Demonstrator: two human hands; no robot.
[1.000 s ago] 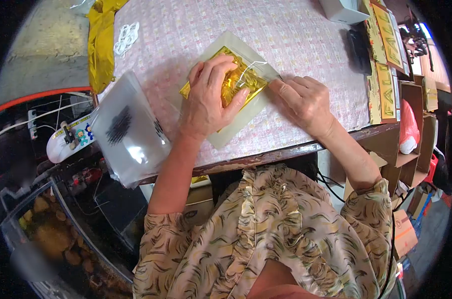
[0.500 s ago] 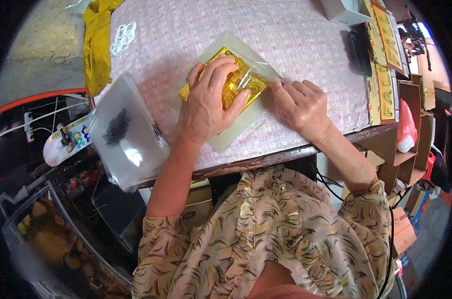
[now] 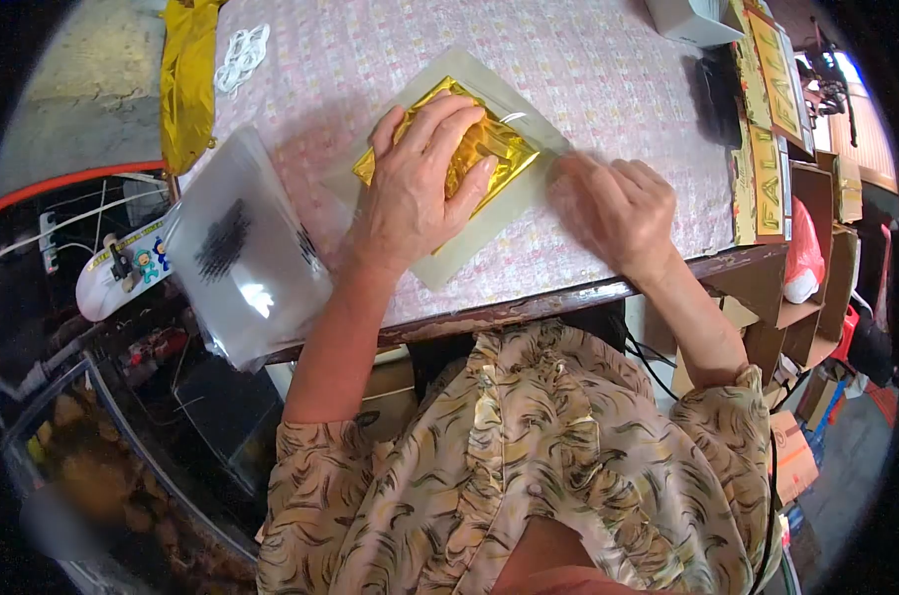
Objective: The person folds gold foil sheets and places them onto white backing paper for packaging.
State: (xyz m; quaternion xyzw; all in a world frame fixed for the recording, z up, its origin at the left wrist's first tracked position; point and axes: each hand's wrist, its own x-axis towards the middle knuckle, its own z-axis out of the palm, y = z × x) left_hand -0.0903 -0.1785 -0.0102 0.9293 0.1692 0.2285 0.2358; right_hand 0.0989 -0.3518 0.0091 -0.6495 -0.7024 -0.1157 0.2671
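A folded sheet of shiny gold foil (image 3: 499, 149) lies in a clear plastic bag (image 3: 459, 248), turned cornerwise on the table. Over the foil rests my left hand (image 3: 419, 183), fingers spread and pressing on it. At the bag's right corner is my right hand (image 3: 618, 208), its fingers curled in. Motion smears its thumb and fingertips, so whatever they pinch is hidden.
To the left, a stack of clear plastic bags (image 3: 251, 248) overhangs the table edge. Gold foil (image 3: 186, 89) hangs at the far left corner beside white string (image 3: 241, 59). Boxes (image 3: 767, 188), a black object (image 3: 717, 99) and a white container (image 3: 692, 20) stand right.
My right hand has moved slightly right, away from the foil, and is now blurred. My left hand stays on the foil. The whole view has shifted a little.
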